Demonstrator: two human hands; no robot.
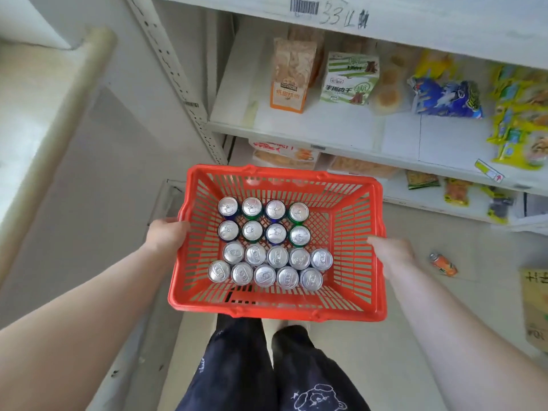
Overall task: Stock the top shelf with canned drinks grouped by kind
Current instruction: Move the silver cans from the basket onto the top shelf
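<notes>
Red plastic basket [350,232], slatted walls, being carried level in front of the shelving by both hands

Contents: eighteen canned drinks [267,244] standing upright, tops showing; far two rows of four with blue and green sides glimpsed, near two rows of five with sides hidden, so kinds there cannot be told from above. All are clustering toward the left and near part of the basket floor; the right part is bare

Left hand [167,235]: gripping the left rim, fingers wrapped over the edge and closed on it

Right hand [391,250]: pressing against the right wall with fingers under or behind it; grip looks closed on the basket, though the fingertips are hidden

Surroundings: white shelf edge with barcode label [304,6] at far top, probably the target shelf or just below it; lower shelf [341,134] holding snack boxes and bags; one stray orange can [443,264] lying on the floor to the right

Handling note, as judgement: nothing is shelved yet. The basket is being kept flat, which matters, since the load is sitting off-centre to the left and a tilt would topple the cans. Setting it down on a stable surface near the shelf, then lifting cans out one colour at a time, would be keeping the kinds together
</notes>
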